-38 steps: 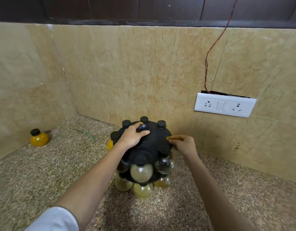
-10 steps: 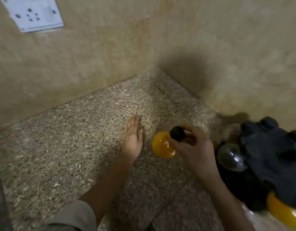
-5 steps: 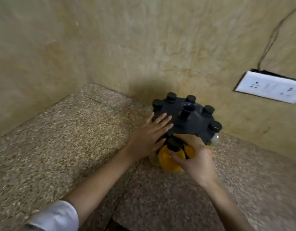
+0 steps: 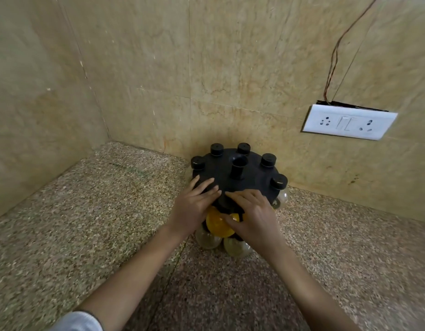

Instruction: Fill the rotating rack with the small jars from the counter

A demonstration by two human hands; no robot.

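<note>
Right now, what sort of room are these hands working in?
Most likely a home kitchen corner: a speckled stone counter, beige tiled walls, a switch-and-socket plate above it, and a black rotating rack hung with small jars.

Dim, warm, even light; soft shadow under the forearms; wide-angle bending at edges.
</note>
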